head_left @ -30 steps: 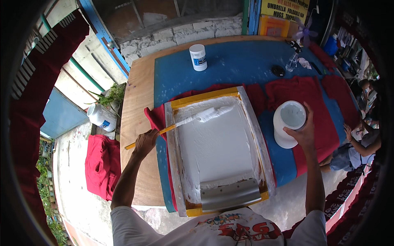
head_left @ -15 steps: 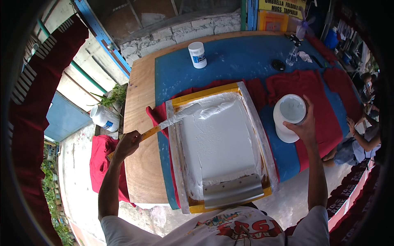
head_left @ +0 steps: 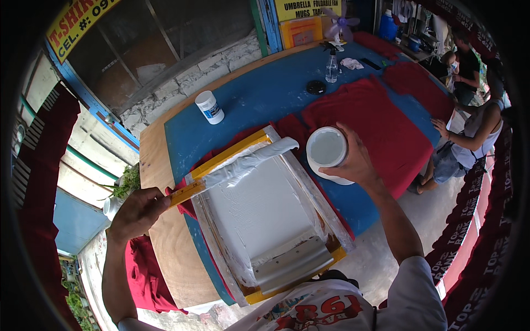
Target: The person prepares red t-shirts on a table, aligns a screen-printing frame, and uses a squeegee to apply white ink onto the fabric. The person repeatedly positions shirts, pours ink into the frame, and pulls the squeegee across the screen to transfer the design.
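Observation:
My left hand (head_left: 139,212) grips the end of a flat yellow stick (head_left: 186,193), ruler-like, whose far part is coated in thick white ink (head_left: 243,166). The stick reaches over the upper part of a framed printing screen (head_left: 313,186), its coated tip close to an open white plastic jar (head_left: 314,170). My right hand (head_left: 358,160) wraps around that jar from the right, its mouth facing up and pale ink showing inside. White ink (head_left: 259,204) covers much of the screen, and a metal-faced squeegee (head_left: 295,266) lies across the near end.
Red cloth (head_left: 375,127) lies under the screen and across the blue tabletop (head_left: 182,132). A second white jar (head_left: 210,107), a black lid (head_left: 316,87), a spray bottle (head_left: 331,67) and a small fan (head_left: 339,27) stand farther back. Another person (head_left: 475,132) sits at the right.
The stick has lifted off the screen's ink and swung toward the jar, carrying a thick load of white ink. The view has turned rightward; both hands keep their hold.

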Action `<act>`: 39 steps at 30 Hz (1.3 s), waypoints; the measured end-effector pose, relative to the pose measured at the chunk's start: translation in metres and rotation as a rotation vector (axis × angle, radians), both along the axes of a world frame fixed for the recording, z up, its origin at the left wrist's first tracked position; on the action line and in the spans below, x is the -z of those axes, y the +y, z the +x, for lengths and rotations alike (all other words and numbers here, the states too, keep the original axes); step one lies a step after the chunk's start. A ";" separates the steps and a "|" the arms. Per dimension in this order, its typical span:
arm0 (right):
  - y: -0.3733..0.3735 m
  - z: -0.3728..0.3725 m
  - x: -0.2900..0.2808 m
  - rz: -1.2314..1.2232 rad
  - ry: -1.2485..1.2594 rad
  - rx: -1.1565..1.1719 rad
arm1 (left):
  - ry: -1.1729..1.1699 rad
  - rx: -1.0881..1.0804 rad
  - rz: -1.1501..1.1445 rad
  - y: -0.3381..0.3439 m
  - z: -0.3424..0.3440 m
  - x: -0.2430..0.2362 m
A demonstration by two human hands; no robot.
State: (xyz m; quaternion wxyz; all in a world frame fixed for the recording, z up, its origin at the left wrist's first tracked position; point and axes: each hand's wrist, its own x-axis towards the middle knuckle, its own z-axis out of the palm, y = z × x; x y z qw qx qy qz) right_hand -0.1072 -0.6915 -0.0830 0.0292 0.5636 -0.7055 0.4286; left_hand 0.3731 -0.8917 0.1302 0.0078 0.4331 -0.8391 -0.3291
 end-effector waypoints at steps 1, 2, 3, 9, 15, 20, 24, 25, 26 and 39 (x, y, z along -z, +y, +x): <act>0.001 0.002 -0.001 -0.004 0.020 0.006 | -0.066 0.072 -0.118 0.006 -0.026 -0.010; 0.002 0.005 -0.001 0.000 0.037 0.016 | -0.080 0.156 -0.231 0.011 -0.056 -0.015; 0.003 0.007 -0.002 0.007 0.047 0.024 | -0.094 0.227 -0.326 0.019 -0.084 -0.017; 0.004 0.014 -0.001 -0.051 0.085 -0.023 | -0.316 0.686 -1.019 0.077 -0.234 0.029; 0.006 0.009 0.006 -0.080 0.102 -0.037 | -0.358 1.034 -1.346 0.085 -0.302 0.069; 0.008 0.010 0.010 -0.076 0.120 -0.113 | -0.539 1.254 -1.096 0.064 -0.326 0.066; 0.011 0.008 0.013 -0.068 0.134 -0.095 | -0.518 1.124 -0.905 0.059 -0.334 0.058; 0.011 0.006 0.013 -0.090 0.130 -0.095 | -0.511 1.122 -0.846 0.057 -0.336 0.056; 0.010 0.004 0.013 -0.088 0.120 -0.096 | -0.501 1.118 -0.788 0.056 -0.338 0.053; 0.011 -0.011 0.012 -0.113 0.047 -0.102 | -0.491 0.694 -0.077 0.029 -0.358 0.057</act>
